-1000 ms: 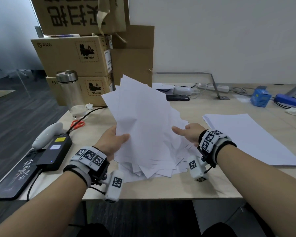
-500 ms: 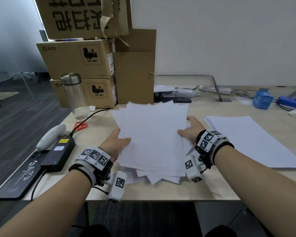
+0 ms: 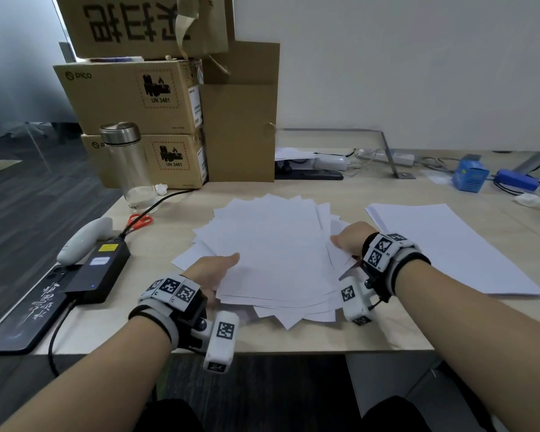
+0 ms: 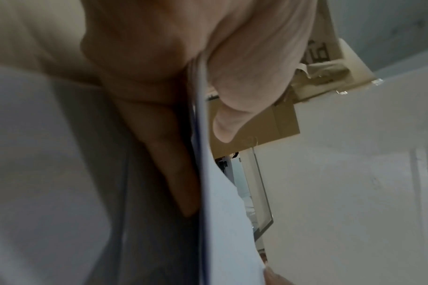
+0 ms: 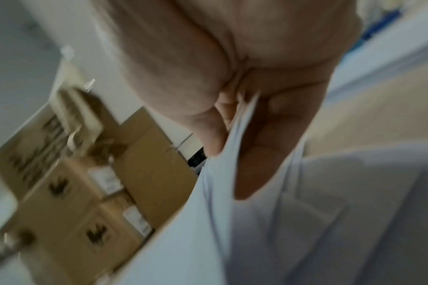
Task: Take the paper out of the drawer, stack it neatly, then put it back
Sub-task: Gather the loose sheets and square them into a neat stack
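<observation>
A fanned, uneven pile of white paper [image 3: 272, 251] lies low over the desk [image 3: 293, 338], its corners sticking out on all sides. My left hand [image 3: 214, 269] grips the pile's left edge, thumb on top and fingers underneath, as the left wrist view shows with the paper [image 4: 208, 173] pinched between thumb and fingers. My right hand [image 3: 351, 236] pinches the right edge of the sheets [image 5: 232, 144] the same way. A second, squared stack of paper [image 3: 449, 247] lies flat on the desk to the right. No drawer is in view.
Stacked cardboard boxes [image 3: 144, 98] stand at the back left with a glass bottle [image 3: 128, 163] before them. Red scissors [image 3: 141, 220], a white controller [image 3: 83, 240] and a black power brick [image 3: 99, 269] lie at left. Cables and a blue box [image 3: 469, 176] sit at back right.
The pile was held up on edge a second ago; both hands have tilted it down and lowered it flat towards the desk, still holding its side edges.
</observation>
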